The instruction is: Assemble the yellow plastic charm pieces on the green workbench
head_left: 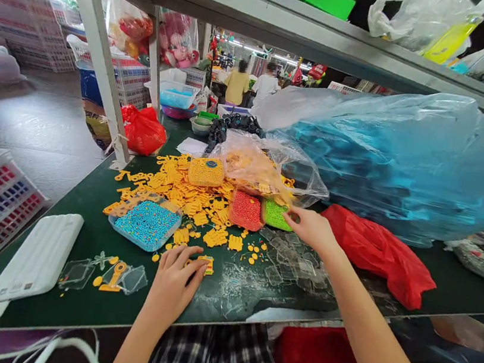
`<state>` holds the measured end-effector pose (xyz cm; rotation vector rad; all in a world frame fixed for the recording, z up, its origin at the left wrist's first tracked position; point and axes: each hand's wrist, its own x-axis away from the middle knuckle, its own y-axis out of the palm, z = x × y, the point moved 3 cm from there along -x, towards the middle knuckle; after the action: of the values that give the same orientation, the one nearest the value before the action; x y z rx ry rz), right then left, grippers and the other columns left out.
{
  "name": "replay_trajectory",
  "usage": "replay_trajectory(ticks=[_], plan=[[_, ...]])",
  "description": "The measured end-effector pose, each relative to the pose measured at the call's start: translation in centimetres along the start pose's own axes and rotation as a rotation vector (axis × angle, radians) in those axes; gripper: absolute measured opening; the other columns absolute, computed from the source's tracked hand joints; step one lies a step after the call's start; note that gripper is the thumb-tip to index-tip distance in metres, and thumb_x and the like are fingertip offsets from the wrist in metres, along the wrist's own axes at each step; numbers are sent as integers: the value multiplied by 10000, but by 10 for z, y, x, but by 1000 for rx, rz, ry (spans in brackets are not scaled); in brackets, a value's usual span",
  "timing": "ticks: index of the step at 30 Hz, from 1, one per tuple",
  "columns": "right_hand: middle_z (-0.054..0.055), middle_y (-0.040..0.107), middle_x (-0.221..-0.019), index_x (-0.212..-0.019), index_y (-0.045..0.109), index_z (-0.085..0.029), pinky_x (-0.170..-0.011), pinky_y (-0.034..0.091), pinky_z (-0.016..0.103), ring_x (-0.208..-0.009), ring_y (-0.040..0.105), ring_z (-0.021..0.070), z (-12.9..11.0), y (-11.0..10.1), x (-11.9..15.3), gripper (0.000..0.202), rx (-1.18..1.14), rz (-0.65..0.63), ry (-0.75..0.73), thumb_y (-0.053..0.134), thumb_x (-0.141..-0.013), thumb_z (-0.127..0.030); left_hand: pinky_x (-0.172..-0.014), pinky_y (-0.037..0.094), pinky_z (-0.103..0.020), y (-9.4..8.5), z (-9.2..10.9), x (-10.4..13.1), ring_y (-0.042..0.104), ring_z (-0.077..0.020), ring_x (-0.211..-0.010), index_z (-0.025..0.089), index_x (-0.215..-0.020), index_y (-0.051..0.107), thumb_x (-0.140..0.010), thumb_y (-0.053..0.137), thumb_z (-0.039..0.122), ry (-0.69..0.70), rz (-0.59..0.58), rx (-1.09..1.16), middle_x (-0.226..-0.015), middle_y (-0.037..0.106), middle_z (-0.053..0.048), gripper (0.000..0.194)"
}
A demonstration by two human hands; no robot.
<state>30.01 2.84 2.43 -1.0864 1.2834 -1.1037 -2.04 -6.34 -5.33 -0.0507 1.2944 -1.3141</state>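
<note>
My left hand (177, 271) rests near the table's front edge, thumb and fingertips closed on a small yellow plastic piece (209, 266) with coloured spots on it. My right hand (310, 227) reaches to the tray of green beads (276, 213), its thumb and index finger pinched at the tray's right side. Whatever lies between those fingertips is too small to make out. Left of the green beads sits a tray of red beads (247, 209). A larger tray of blue beads (146, 223) stands farther left, and a tray of yellow beads (206, 172) lies behind.
Loose yellow plastic parts (174, 181) are heaped around the trays. Clear plastic squares (294, 261) lie beneath my right forearm. A white power bank (38, 255) with a cable is at left. A red bag (380, 252) and a large blue-filled bag (389, 160) occupy the right.
</note>
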Motion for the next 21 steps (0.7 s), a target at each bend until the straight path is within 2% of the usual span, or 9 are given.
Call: replay_trajectory(ticks=[2, 5, 7, 10, 16, 21], plan=[[52, 724, -843, -831, 703, -229, -557, 381, 274, -760, 666, 215, 1, 10, 20, 336, -12, -59, 1, 502, -887, -493, -873, 450, -444, 1, -1, 0, 560, -267, -1017, 225, -927, 700, -952, 493, 243, -22, 25, -18, -1085, 684, -66, 209], [74, 691, -995, -956, 695, -220, -672, 455, 300, -965, 648, 251, 2, 28, 41, 343, -46, -116, -38, 597, -826, -521, -873, 448, -446, 2, -1, 0, 557, -268, -1012, 214, -932, 700, -950, 493, 232, -29, 32, -25, -1073, 683, -72, 209], [92, 661, -1026, -1006, 681, -205, -722, 476, 326, -1029, 620, 274, 2, 38, 48, 383, -53, -117, -57, 633, -798, -523, -876, 447, -446, 3, -1, 0, 553, -267, -1016, 220, -940, 700, -947, 499, 225, -33, 16, -22, -1078, 681, -69, 201], [97, 648, -1010, -961, 683, -204, -736, 490, 343, -1012, 611, 276, 2, 48, 50, 331, -52, -71, -69, 643, -798, -490, -875, 448, -445, 4, -2, 0, 552, -266, -1019, 228, -952, 699, -936, 524, 220, -48, -25, -16, -1075, 680, -63, 176], [83, 651, -1035, -1050, 657, -223, -772, 507, 378, -995, 602, 270, -9, 45, 54, 308, -107, 83, -157, 628, -815, -420, -869, 447, -432, 5, 0, -1, 547, -257, -1014, 228, -963, 698, -935, 521, 209, -44, -60, -25, -1071, 676, -63, 180], [82, 667, -1040, -1099, 646, -231, -780, 518, 391, -978, 612, 258, -42, 33, 67, 331, -287, 208, -250, 552, -873, -455, -873, 432, -430, 4, 4, -4, 546, -252, -991, 215, -966, 689, -941, 513, 204, -12, -79, -40, -1051, 675, -62, 178]])
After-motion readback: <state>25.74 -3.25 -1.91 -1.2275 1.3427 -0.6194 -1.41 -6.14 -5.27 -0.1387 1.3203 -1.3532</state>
